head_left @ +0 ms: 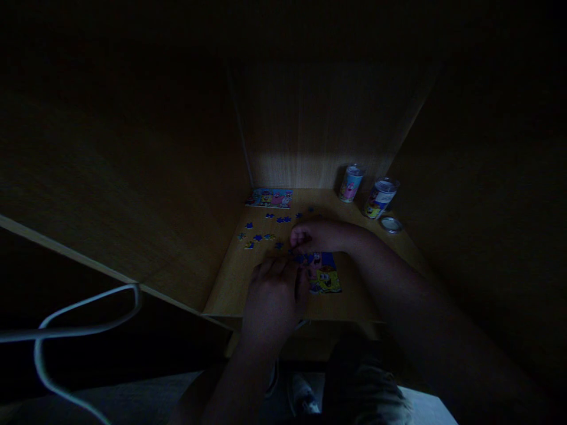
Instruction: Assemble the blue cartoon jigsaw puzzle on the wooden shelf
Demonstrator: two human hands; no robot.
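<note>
A partly built cartoon jigsaw lies on the wooden desk. My left hand rests flat on the desk beside the jigsaw's left edge, fingers stretched forward and partly covering it. My right hand sits just behind the jigsaw, fingers curled in a pinch; what it holds is too dark to name. Several loose blue puzzle pieces are scattered on the desk left of my right hand.
A picture card lies at the back left. Two printed cans stand at the back right, a round lid beside them. Wooden walls enclose the desk. A white cable loops at the lower left.
</note>
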